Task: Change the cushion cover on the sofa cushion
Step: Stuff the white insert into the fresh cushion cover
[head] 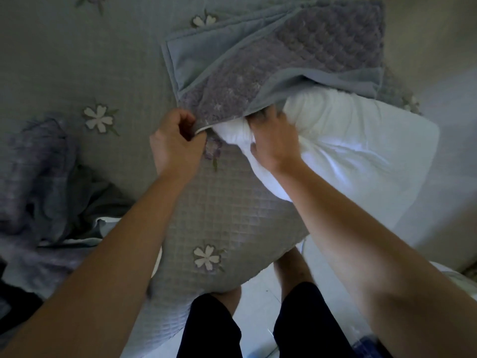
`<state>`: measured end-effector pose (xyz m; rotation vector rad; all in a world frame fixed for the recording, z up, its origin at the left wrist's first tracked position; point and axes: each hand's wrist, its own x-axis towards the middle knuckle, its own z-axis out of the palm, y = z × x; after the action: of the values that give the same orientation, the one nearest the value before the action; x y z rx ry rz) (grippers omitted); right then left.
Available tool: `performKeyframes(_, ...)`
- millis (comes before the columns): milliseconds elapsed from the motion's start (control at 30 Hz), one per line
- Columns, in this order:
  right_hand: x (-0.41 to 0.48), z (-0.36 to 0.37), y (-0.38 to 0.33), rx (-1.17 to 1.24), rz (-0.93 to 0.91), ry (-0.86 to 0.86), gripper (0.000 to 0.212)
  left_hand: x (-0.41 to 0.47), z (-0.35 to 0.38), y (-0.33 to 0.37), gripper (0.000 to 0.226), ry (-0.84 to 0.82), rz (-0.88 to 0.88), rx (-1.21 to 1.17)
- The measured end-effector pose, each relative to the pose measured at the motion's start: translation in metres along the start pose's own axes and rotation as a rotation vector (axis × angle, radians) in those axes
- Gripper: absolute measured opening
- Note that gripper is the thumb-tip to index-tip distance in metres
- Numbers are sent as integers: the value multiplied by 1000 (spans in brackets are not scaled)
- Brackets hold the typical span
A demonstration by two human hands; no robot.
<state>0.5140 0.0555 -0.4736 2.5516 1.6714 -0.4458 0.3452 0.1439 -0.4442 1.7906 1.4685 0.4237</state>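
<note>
A grey-purple textured cushion cover (289, 63) with blue-grey trim lies flat on the quilted sofa throw (227, 215). Its open edge faces me. My left hand (175, 140) pinches that edge at its near left corner. A white cushion insert (361, 151) lies to the right, with one end bunched at the cover's opening. My right hand (273, 140) squeezes that bunched end, and its fingertips reach under the cover's edge.
A second crumpled grey-purple cover (38, 182) lies at the left on the throw. The throw has white flower patches. My legs in dark shorts (296, 324) stand on pale floor tiles (260, 295) at the sofa's front edge.
</note>
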Motion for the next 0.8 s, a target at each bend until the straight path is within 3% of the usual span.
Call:
performKeyframes(67,16,-8,-16,107,198,-16,27,-2,-3,-1,19,-15,-6,10)
performKeyframes(133,19,-4,-37,188,298,-5,24,-4,-1,-3,23,-59,2,36)
performKeyframes(200,5,13,-52,134,99,-63,38,-7,3,-2,23,-122,73,85)
performKeyframes(300,-27,35,-36,92,-180,-275,93,-8,4,-2,21,-223,151,169)
performKeyframes(333,-33,33,-25,159,-210,-253,94,-7,4,-5,20,-258,132,178)
performKeyframes(367,-38,29,-12,251,-223,-163,81,-6,2,-8,19,-284,93,201)
performKeyframes(467,-40,10,24,391,-125,362,30,-5,3,-11,24,-274,-14,384)
performKeyframes(533,-32,7,56,297,92,594,30,-7,9,-4,39,-200,12,542)
performKeyframes(567,-27,6,73,250,202,624,40,-8,12,2,48,-152,73,616)
performKeyframes(633,-18,-1,109,244,435,417,75,-9,18,15,61,-66,251,694)
performKeyframes(700,-12,-9,138,275,568,43,106,-7,28,30,61,-5,471,670)
performKeyframes(767,-9,-16,154,244,523,-238,122,0,41,45,53,15,643,656)
performKeyframes(800,-9,-20,155,245,487,-288,127,5,49,53,50,-7,678,679)
